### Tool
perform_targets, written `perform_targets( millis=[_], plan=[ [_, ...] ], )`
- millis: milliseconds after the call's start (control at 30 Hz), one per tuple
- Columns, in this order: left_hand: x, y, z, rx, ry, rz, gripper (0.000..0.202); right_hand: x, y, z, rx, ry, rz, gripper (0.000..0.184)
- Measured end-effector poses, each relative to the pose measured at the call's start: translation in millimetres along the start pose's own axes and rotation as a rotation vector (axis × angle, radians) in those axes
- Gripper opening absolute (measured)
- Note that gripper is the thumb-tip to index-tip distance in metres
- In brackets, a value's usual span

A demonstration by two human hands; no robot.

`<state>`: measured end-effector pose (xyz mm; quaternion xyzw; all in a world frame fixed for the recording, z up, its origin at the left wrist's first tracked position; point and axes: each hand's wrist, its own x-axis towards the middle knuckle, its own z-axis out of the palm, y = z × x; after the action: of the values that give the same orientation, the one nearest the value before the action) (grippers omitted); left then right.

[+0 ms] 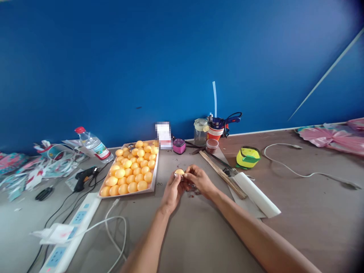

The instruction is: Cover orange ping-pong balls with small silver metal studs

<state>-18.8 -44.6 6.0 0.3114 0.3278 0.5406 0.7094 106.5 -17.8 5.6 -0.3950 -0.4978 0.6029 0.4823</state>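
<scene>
Near the middle of the table, my left hand grips an orange ping-pong ball between thumb and fingers. My right hand meets it from the right, its thumb and fingertips pinched together against the ball's side. Whatever lies between those fingertips is too small to make out. Small dark bits are scattered on the table beneath both hands. To the left stands a shallow box filled with several more orange ping-pong balls.
A white power strip with cables and a black glue gun lie left. Behind stand a water bottle, a purple box, a jar and a red cup. Right are sticks, a white roll and a yellow-green object.
</scene>
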Motion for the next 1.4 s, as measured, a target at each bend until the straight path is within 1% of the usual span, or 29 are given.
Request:
perform_targets(
  millis=[33, 67, 167, 233, 300, 367, 433, 533, 733, 867, 933, 1033, 1200, 1400],
  plan=[
    [1, 2, -0.6, -0.024, -0.015, -0.007, 0.028, 2, -1, -6, -0.066, 0.018, -0.024, 0.024],
    [1, 5, -1.3, -0.043, -0.022, -0.01, 0.027, 4, -2, -13, -0.162, 0.068, -0.064, 0.023],
    [2, 12, -3.6, -0.088, -0.003, -0.018, 0.028, 8, -3, -29, -0.628, 0.137, -0.211, 0.015],
    [1, 15, -3.9, -0.105, 0.0, -0.022, 0.029, 7, 0, -34, -0.92, 0.113, -0.229, 0.016],
    [0, 16, -3.1, -0.108, -0.005, -0.025, 0.027, 5, 3, -33, -1.155, 0.045, -0.221, 0.024],
    [0, 15, -1.9, -0.095, -0.015, -0.025, 0.025, 2, 6, -29, -1.288, -0.013, -0.221, 0.027],
    [0, 14, -0.9, -0.079, -0.019, -0.021, 0.023, 0, 7, -27, -1.326, -0.038, -0.226, 0.02],
    [1, 14, -0.7, -0.056, -0.01, -0.017, 0.022, 0, 6, -26, -1.307, -0.036, -0.237, 0.013],
    [1, 13, -2.0, -0.035, -0.006, -0.003, 0.021, 0, 5, -26, -1.207, 0.017, -0.334, 0.014],
    [3, 13, -2.8, -0.05, 0.029, 0.009, 0.019, 0, 6, -23, -1.087, 0.103, -0.405, 0.015],
    [3, 14, -3.4, -0.072, 0.02, 0.004, 0.022, 1, 6, -21, -1.003, 0.134, -0.374, 0.017],
    [2, 16, -4.4, -0.092, -0.004, 0.01, 0.028, 1, 4, -19, -0.815, 0.134, -0.278, 0.018],
    [1, 17, -4.8, -0.073, -0.021, 0.029, 0.03, 4, 1, -18, -0.476, 0.158, -0.216, 0.016],
    [2, 17, -5.7, -0.026, -0.002, 0.084, 0.028, 5, 1, -16, -0.25, 0.131, -0.075, 0.023]
  ],
)
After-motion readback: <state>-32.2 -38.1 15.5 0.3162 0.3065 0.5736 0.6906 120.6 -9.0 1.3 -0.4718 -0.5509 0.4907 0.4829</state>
